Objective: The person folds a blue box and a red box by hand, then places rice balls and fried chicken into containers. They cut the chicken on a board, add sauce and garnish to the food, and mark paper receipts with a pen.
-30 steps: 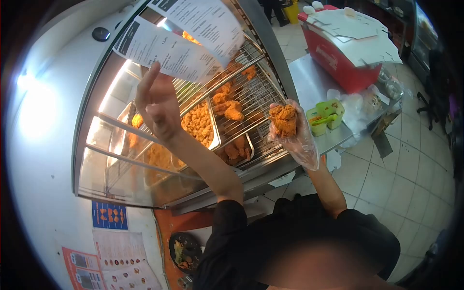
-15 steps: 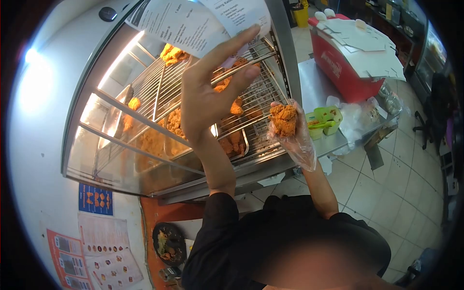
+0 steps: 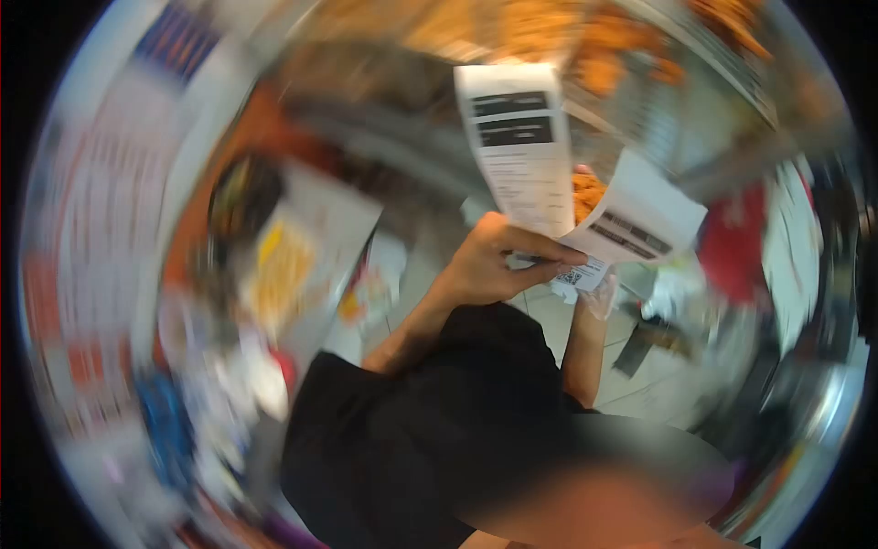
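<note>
Left hand [image 3: 487, 263] tight on curled paper [image 3: 519, 169], gloved right hand [image 3: 600, 296] around craggy chicken [image 3: 588, 193]

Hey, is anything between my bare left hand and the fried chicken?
Yes: the printed paper slips pinched in your left hand partly screen the fried chicken from this view. I can't tell whether they touch it.

Pale tiled floor [image 3: 645, 398]; whitish wall [image 3: 199, 123] bearing blurred posters [image 3: 119, 197].
</note>
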Tool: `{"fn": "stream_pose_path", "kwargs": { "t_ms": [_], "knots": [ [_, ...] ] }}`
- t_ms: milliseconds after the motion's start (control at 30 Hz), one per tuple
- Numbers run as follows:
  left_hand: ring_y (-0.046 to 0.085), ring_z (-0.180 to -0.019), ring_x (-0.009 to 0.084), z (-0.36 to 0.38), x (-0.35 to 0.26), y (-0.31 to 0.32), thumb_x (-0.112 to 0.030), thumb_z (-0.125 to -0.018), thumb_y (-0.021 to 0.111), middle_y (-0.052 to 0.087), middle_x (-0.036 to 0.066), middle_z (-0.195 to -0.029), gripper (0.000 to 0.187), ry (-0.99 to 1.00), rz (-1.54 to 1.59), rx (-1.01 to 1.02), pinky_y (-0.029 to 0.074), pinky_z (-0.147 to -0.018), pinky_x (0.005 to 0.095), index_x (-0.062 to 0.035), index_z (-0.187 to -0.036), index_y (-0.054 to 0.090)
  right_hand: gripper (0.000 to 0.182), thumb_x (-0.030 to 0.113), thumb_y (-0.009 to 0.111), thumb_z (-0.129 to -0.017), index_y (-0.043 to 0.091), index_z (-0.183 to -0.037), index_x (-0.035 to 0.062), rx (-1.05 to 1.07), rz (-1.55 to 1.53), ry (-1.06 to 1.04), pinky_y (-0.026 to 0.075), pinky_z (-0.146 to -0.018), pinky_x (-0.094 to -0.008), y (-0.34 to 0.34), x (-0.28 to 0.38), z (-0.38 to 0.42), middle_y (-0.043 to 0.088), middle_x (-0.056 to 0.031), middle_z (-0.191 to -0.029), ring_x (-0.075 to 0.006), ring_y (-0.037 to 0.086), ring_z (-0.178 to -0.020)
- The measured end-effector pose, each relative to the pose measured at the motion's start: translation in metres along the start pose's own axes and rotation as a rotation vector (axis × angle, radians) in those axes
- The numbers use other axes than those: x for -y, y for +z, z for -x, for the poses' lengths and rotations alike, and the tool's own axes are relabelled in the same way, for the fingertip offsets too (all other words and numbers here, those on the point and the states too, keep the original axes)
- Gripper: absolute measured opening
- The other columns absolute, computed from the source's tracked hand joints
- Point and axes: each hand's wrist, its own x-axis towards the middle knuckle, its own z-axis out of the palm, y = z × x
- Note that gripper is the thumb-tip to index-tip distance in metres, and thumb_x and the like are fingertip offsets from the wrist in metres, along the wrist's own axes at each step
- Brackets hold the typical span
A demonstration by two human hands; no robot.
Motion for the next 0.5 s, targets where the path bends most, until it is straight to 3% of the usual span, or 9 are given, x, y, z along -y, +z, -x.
{"fn": "stream_pose_path", "kwargs": {
  "t_ms": [67, 167, 200, 300, 367, 400, 433, 500],
  "knots": [
    [0.067, -0.088, 0.0165, 0.071, -0.005, -0.023, 0.004, -0.075, 0.071, 0.072, 0.011, -0.093, 0.024, -0.283, -0.036, -0.174, 0.052, -0.079, 0.0284, -0.0046, -0.097, 0.074, 0.042, 0.04, 0.052, -0.095, 0.055, -0.118, 0.0051, -0.083, 0.146, 0.23, 0.055, -0.074, -0.0373, -0.007, -0.051, 0.002, 0.063, -0.0113, -0.104, -0.0219, 0.064, -0.082],
    [0.067, -0.089, 0.0145, 0.165, -0.037, -0.052, 0.006, -0.075, 0.071, 0.072, 0.011, -0.096, 0.019, -0.448, -0.044, -0.589, 0.051, -0.079, 0.0264, 0.0, -0.093, 0.073, 0.042, 0.04, 0.052, -0.095, 0.055, -0.119, 0.0054, -0.086, 0.328, 0.629, 0.055, -0.075, -0.0372, -0.011, -0.139, 0.023, 0.063, -0.0111, -0.106, -0.0217, 0.064, -0.086],
    [0.066, -0.088, 0.0129, 0.194, -0.052, -0.059, 0.005, -0.077, 0.07, 0.072, 0.01, -0.095, 0.018, -0.451, -0.132, -0.687, 0.051, -0.079, 0.0257, 0.0004, -0.094, 0.073, 0.04, 0.039, 0.051, -0.096, 0.055, -0.119, 0.007, -0.014, 0.338, 0.771, 0.055, -0.077, -0.0363, -0.017, -0.165, 0.035, 0.061, -0.0108, -0.113, -0.0214, 0.063, -0.096],
    [0.063, -0.091, 0.0112, 0.27, -0.094, -0.061, 0.005, -0.077, 0.07, 0.071, 0.009, -0.098, 0.025, -0.474, -0.216, -1.042, 0.05, -0.08, 0.0239, 0.0005, -0.102, 0.071, 0.039, 0.038, 0.053, -0.094, 0.053, -0.118, 0.0069, 0.299, 0.507, 1.117, 0.053, -0.075, -0.0347, -0.03, -0.23, 0.08, 0.06, -0.0138, -0.114, -0.0219, 0.062, -0.094],
    [0.062, -0.094, 0.0116, 0.318, -0.121, -0.063, 0.005, -0.078, 0.07, 0.069, 0.01, -0.103, 0.03, -0.479, -0.343, -1.182, 0.049, -0.082, 0.0242, 0.0015, -0.107, 0.068, 0.039, 0.04, 0.055, -0.094, 0.052, -0.114, 0.0064, 0.451, 0.461, 1.436, 0.051, -0.073, -0.0341, -0.036, -0.283, 0.104, 0.06, -0.0135, -0.111, -0.0215, 0.062, -0.092],
    [0.061, -0.097, 0.0121, 0.341, -0.134, -0.065, 0.004, -0.078, 0.07, 0.067, 0.011, -0.107, 0.036, -0.481, -0.462, -1.279, 0.048, -0.084, 0.0245, 0.0025, -0.113, 0.064, 0.039, 0.041, 0.056, -0.093, 0.052, -0.11, 0.0066, 0.4, 0.664, 1.457, 0.049, -0.069, -0.0332, -0.012, -0.299, 0.128, 0.061, -0.0135, -0.108, -0.0206, 0.062, -0.089],
    [0.061, -0.097, 0.0121, 0.363, -0.148, -0.066, 0.004, -0.078, 0.07, 0.067, 0.011, -0.107, 0.036, -0.487, -0.464, -1.297, 0.048, -0.084, 0.0245, 0.0025, -0.113, 0.064, 0.039, 0.041, 0.056, -0.093, 0.052, -0.11, 0.0066, 0.404, 0.67, 1.474, 0.049, -0.069, -0.0332, -0.01, -0.321, 0.148, 0.061, -0.0135, -0.108, -0.0206, 0.062, -0.089],
    [0.059, -0.101, 0.0138, 0.408, -0.176, -0.067, 0.003, -0.079, 0.069, 0.064, 0.011, -0.115, 0.044, -0.402, -0.531, -1.461, 0.048, -0.087, 0.0271, 0.0029, -0.122, 0.058, 0.04, 0.041, 0.057, -0.093, 0.051, -0.111, 0.006, 0.549, 0.784, 1.354, 0.048, -0.07, -0.0312, -0.007, -0.375, 0.185, 0.062, -0.0145, -0.105, -0.0202, 0.062, -0.09]
  ]
}}
